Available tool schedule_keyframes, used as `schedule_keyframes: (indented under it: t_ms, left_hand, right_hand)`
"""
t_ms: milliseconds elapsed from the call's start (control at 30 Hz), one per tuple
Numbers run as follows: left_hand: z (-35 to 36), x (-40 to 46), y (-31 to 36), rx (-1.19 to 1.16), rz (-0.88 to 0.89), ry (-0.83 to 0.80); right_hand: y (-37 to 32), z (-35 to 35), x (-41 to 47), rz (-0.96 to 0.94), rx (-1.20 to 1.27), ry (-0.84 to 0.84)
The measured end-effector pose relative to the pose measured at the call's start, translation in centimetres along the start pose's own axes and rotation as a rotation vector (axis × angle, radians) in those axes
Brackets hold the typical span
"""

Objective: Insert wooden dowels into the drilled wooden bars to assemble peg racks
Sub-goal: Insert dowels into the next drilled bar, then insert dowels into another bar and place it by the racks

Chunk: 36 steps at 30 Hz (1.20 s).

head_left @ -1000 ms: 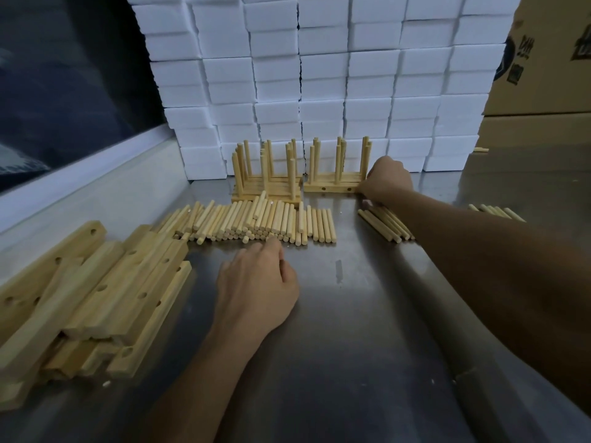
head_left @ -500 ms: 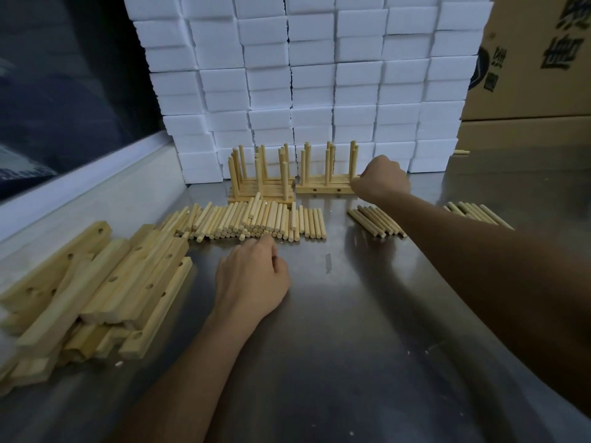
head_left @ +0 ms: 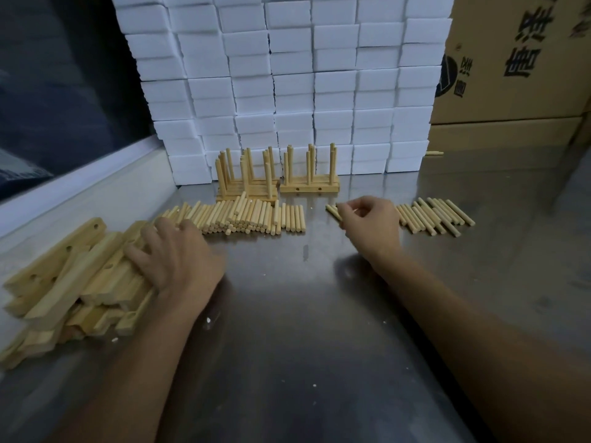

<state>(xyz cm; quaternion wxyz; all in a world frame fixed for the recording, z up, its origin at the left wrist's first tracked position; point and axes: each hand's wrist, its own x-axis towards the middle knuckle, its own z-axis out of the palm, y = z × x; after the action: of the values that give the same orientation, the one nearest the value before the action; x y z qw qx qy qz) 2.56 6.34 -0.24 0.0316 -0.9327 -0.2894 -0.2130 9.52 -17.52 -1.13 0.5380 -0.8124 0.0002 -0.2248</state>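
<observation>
- The left hand lay palm down on the pile of drilled bars at the left edge of the steel table, fingers spread and bent over the top bars — touching them, though whether it had closed round any one bar could not be told.
- The right hand hovered low over the left end of the small group of dowels on the right, its forearm stretched in from the lower right corner. Thumb and forefinger were drawn together in a narrow pinch at the tip of one dowel; the other fingers curled loosely beneath.
- The main row of loose dowels lay flat between the two hands, just in front of two finished racks standing with pegs upright against the stack of white foam blocks. Cardboard boxes stood at the far right.
- Half a second before, the left hand had rested at the near edge of the main dowel row; it had since moved left onto the bars.
- The right hand had then been a fist at the right-hand rack's end — it had since drawn back and down to the small dowel group, leaving that rack standing alone.
</observation>
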Motion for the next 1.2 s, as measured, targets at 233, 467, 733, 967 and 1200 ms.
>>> schedule_keyframes:
  t_ms: [233,467,733,967,1200]
  left_hand:
    - [-0.6,0.9,-1.2,0.024,-0.035,0.023]
    - [-0.7,0.9,-1.0,-0.017,0.042,0.043]
    - [-0.5,0.4,-0.8,-0.057,0.135,-0.026]
    - [-0.3,0.7,-0.8,0.001,0.048,-0.047]
    - [0.1,0.9,-0.7,-0.050,0.052,-0.069]
  right_hand:
    - [0.7,0.3,-0.3,-0.056,-0.044,-0.010]
    - [0.8,0.1,-0.2,-0.007,0.019,0.006]
    - [1.0,0.2,-0.1,-0.005,0.040,0.004]
    - [1.1,0.3,0.0,0.002,0.034,0.002]
    - [1.0,0.4,0.1,-0.013,-0.006,-0.020]
